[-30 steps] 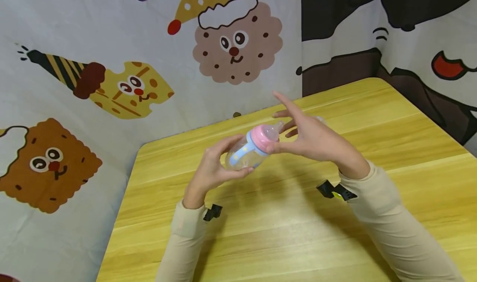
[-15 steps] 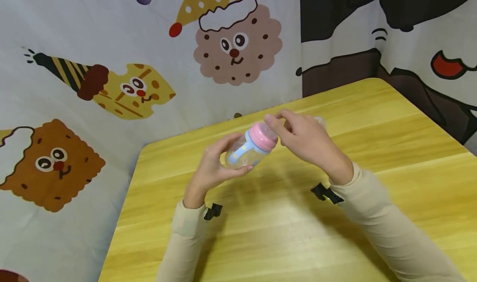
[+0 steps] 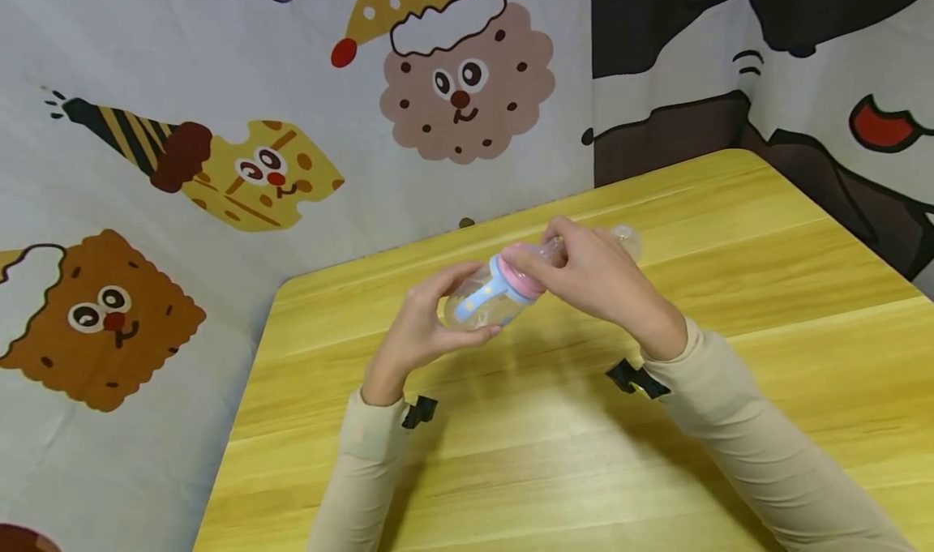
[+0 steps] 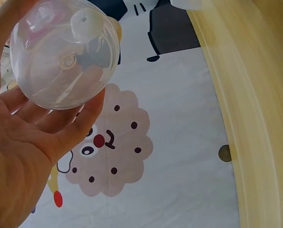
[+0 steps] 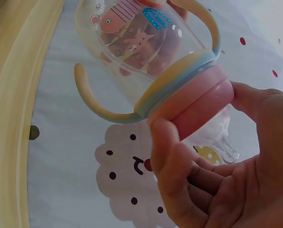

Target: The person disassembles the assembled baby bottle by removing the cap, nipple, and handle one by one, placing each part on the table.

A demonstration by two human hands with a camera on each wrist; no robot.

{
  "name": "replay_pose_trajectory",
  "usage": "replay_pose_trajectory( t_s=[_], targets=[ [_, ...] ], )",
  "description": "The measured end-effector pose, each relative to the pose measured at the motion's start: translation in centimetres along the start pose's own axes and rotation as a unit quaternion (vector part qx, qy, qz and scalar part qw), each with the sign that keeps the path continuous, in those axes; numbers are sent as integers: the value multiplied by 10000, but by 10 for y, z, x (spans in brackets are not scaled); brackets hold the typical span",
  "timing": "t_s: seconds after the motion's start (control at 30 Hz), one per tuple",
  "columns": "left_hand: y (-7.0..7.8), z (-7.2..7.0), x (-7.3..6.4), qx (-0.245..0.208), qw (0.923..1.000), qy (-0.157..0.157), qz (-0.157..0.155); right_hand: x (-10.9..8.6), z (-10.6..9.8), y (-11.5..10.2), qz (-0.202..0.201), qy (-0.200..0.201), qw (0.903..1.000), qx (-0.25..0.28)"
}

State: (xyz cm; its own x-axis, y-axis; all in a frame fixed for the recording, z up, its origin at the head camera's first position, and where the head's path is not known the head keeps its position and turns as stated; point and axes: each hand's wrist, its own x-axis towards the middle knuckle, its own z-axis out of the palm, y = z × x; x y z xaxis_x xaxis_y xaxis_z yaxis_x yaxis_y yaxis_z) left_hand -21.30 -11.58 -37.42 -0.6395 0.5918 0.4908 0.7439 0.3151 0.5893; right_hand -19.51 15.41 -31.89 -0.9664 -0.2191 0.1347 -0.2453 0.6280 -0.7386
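- Bottle [image 3: 481, 297] held above the desk [image 3: 554, 455], toward its far edge.
- Long axis aslant: teat [image 5: 222, 135] toward the desk's far right corner, base toward its left edge.
- Left hand [image 3: 417, 325] grips the bottle's body.
- Right hand [image 3: 606, 276] pinches the pink collar [image 5: 203, 104].

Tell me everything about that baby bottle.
The baby bottle has a clear, plastic-looking body printed with a fish and starfish, two curved handles, a pink collar and a clear teat. It is tilted above the table, teat toward the right hand, which grips the collar; the left hand holds the body.
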Motion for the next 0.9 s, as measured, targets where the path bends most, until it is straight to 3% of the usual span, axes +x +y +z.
replay_pose_trajectory(
  t_s=[0.13, 0.3, 0.57, 0.7, 0.9],
  targets=[
    [0, -1, 0, -62, 9998, -30, -160, 2, -5, 4, -239, -439, 9983, 311],
    [1, -3, -2, -82, 9998, -71, -179, 4, -12, 10, -592, -1098, 9855, 1150],
    [3, -4, -1, -91, 9999, -46, -118, 4, -16, 10, -525, -1281, 9833, 1181],
    [4, -5, -1, -97, 9999, -21, -116, 4, -17, 8, -482, -1178, 9865, 1029],
    [5, -6, -1, 2, 9999, 23, -122, -1, -15, 5, -277, -259, 9978, 536]
  ],
)
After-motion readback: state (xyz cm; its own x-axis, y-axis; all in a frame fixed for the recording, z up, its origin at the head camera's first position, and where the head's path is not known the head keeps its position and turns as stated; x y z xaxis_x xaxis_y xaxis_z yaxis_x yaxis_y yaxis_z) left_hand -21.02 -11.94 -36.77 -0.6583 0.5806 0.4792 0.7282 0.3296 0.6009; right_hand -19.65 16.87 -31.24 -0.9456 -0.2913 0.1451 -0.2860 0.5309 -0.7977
